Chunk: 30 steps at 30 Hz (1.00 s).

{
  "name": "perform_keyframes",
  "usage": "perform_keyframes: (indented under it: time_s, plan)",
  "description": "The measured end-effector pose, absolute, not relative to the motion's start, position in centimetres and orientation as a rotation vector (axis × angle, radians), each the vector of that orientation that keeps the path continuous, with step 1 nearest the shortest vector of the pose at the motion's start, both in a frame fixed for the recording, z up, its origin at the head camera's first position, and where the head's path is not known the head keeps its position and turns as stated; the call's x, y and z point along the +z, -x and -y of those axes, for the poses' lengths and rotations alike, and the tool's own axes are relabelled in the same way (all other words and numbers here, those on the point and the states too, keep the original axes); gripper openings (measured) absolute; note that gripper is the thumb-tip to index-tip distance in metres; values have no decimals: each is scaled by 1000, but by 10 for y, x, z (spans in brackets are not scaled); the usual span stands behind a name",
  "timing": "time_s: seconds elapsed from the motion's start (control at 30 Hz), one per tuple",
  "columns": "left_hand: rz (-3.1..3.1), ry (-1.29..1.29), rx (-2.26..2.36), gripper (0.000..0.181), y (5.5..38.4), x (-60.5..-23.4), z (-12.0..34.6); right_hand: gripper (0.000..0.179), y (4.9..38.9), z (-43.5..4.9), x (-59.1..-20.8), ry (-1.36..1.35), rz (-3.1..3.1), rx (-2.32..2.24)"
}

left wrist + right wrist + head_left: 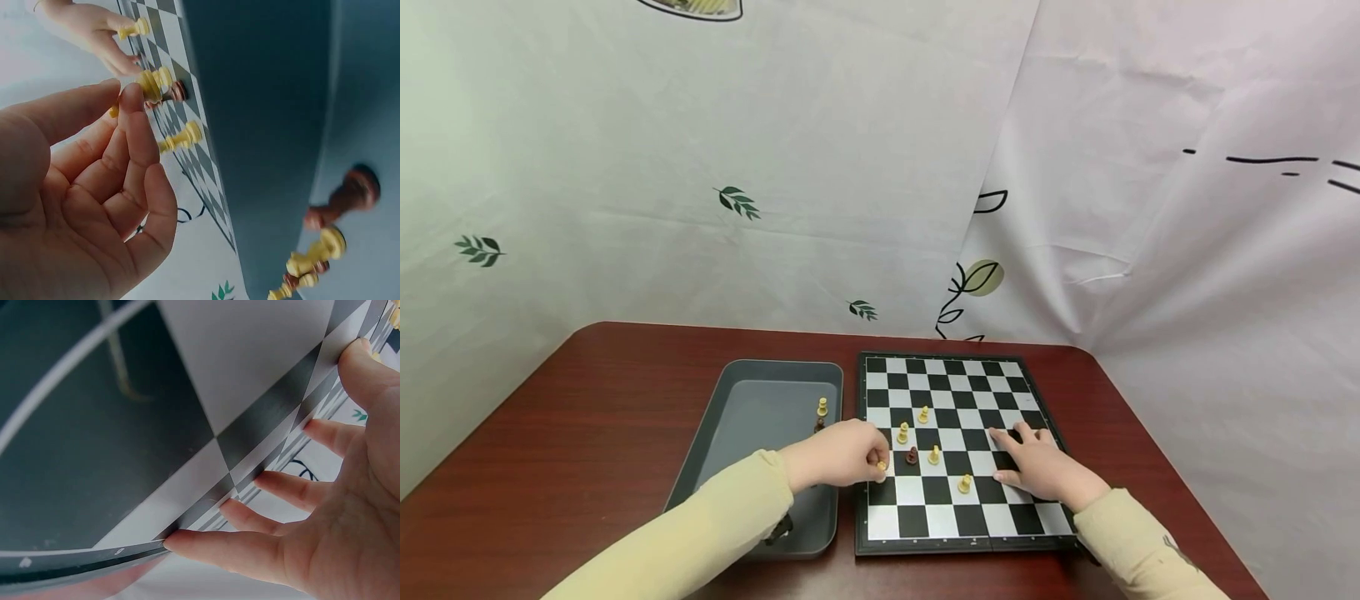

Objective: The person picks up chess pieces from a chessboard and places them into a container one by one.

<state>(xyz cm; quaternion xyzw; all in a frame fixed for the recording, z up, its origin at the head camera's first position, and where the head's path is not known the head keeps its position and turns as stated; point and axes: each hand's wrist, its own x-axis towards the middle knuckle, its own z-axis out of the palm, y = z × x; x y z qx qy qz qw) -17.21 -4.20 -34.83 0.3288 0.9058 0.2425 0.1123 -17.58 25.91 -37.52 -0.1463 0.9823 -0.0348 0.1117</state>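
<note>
Fingers of the left hand are pinched on a small yellow piece. Its base and tip are shown by the left wrist view, left of upper centre; in the head view it is mostly covered by the hand, at the board's left edge, near lower centre.

Fingers of the right hand are spread wide, and the board is touched by their tips at lower right of the head view. All five digits are laid out down the right side of the right wrist view; fewer can be made out from the head.

Four upright pawns, yellow, and one brown pawn are seen on the board from above. To its left, a grey tray is set on the counter. Only two tray pieces are seen past the left hand there, whereas more, brown and yellow, are revealed at lower right of the left wrist view.
</note>
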Motion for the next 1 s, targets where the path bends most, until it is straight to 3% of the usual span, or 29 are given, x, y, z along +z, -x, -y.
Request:
perform_keyframes:
  time_s: [1.0]
  plan:
    - [-2777,-853,717,19,182,-335,112,62,174,-258,-374,444,-2886,-98]
